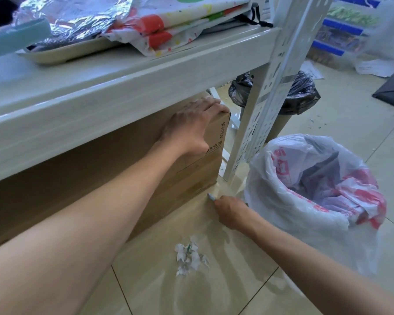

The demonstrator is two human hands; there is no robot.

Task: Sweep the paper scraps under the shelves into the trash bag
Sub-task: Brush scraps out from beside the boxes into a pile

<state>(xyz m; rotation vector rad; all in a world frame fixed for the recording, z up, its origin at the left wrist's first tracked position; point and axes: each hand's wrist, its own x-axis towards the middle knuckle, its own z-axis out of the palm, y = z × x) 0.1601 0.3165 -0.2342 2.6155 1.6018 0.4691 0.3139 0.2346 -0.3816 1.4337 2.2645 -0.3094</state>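
My left hand (191, 126) grips the top corner of a cardboard box (123, 169) under the shelf (100, 92), fingers curled over its upper edge and thumb on its front face. My right hand (231, 211) is down at the floor (214, 292) by the box's bottom corner, clenched around a small pale-blue thing (210, 196). Only its tip shows, so I cannot tell what it is.

The paper scraps (189, 255) lie in a loose little pile on the tiles in front of the box, between my two forearms and nearer to me than either hand. They look like torn, crumpled bits: very light, soft and nothing that can break. I judge they will scatter at a quick stroke or a puff of air, and the glossy tile will let them slide easily. I would gather them with a low, slow sweep or pinch the clump from both sides, rather than pick at single pieces.

The trash bag (271, 201), thin white plastic with red print, stands open just beside my right hand. Its wall is limp, so I expect the mouth to fold if nudged. The box fills the space under the shelf and hides whatever lies behind it. The perforated shelf post (255, 123) stands between box and bag, narrowing the corner. A black-lined bin (303, 92) sits behind the post.
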